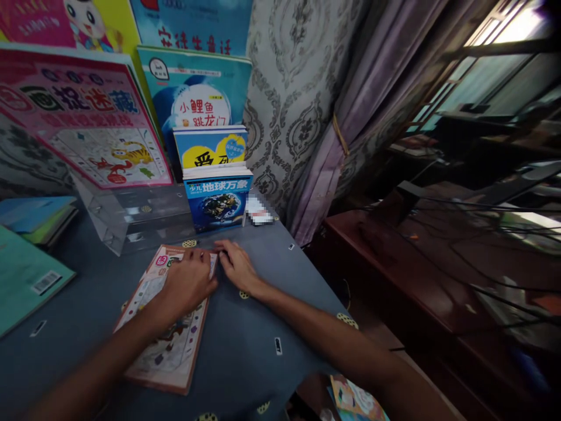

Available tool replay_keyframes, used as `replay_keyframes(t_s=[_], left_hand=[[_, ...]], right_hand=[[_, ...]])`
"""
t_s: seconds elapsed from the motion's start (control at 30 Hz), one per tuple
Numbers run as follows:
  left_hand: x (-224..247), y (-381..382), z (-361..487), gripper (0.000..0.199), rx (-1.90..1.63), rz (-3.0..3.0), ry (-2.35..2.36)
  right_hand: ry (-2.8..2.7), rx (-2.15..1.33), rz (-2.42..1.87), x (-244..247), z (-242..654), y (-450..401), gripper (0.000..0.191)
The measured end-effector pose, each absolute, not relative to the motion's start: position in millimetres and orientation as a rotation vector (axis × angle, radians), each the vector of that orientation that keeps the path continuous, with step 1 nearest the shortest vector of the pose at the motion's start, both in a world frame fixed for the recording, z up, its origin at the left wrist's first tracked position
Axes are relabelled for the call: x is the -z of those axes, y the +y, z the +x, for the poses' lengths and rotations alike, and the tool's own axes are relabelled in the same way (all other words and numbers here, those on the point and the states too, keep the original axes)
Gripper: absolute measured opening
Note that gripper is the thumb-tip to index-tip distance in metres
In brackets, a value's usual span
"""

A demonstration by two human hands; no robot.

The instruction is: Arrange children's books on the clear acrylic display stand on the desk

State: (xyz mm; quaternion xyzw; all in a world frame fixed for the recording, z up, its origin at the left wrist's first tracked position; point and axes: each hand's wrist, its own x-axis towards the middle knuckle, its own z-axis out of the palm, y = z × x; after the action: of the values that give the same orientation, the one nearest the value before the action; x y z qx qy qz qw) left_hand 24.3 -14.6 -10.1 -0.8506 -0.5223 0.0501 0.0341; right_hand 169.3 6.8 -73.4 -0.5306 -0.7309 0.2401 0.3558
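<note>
bare forearms (328,345) come nearest the camera, crossing the lower left and lower right of the frame toward its middle. between them, left of centre, an activity book (170,351) lies flat on the grey table (289,286), front cover up and slightly skewed. the person's left hand (188,280) rests across the upper half of that cover, fingers bent near the top edge. the right hand (236,266) is at the book's upper right corner, fingers partly curled; whether either hand grips the book or merely presses on it, one cannot tell.

as for how far the work has got, part of it looks done: a pink book (79,117) leans upright on the clear stand (103,210) in the upper left, and a blue earth book (219,202), a yellow-and-blue book (219,149) and a teal book (239,88) stand one behind another at the upper centre. the activity book appears unfinished business, since it lies flat in front of the stand rather than upright on it. also lying down are a green book (21,269) and a small stack of books (35,216) at the left edge; whether they count as remaining work is unclear.
</note>
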Motion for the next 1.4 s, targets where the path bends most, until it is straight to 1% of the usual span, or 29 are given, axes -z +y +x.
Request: replay_keyframes(t_s=[0.1,0.4,0.77,0.97,1.1,1.27,1.4], left_hand=[[10,-18,25,0.032,-0.155,-2.636,-1.566],[10,-12,32,0.032,-0.230,-2.611,-1.585],[-5,0,18,0.032,-0.210,-2.659,-1.664],[-18,3,13,0.029,-0.173,-2.718,-1.573],[-16,2,14,0.028,-0.158,-2.704,-1.566],[-10,-2,18,0.032,-0.282,-2.666,-1.665],[-1,-8,23,0.036,-0.263,-2.637,-1.635]], right_hand=[[-1.908,-0.630,-1.364,74,172,6,0.036],[-1.913,-0.659,-1.272,76,178,8,0.034],[-1.836,-0.754,-1.203,81,182,10,0.034],[-1.813,-0.789,-1.208,78,183,9,0.036],[-1.796,-0.770,-1.215,80,183,8,0.037],[-1.809,-0.743,-1.236,78,182,7,0.036],[-1.828,-0.659,-1.239,74,181,2,0.036]])
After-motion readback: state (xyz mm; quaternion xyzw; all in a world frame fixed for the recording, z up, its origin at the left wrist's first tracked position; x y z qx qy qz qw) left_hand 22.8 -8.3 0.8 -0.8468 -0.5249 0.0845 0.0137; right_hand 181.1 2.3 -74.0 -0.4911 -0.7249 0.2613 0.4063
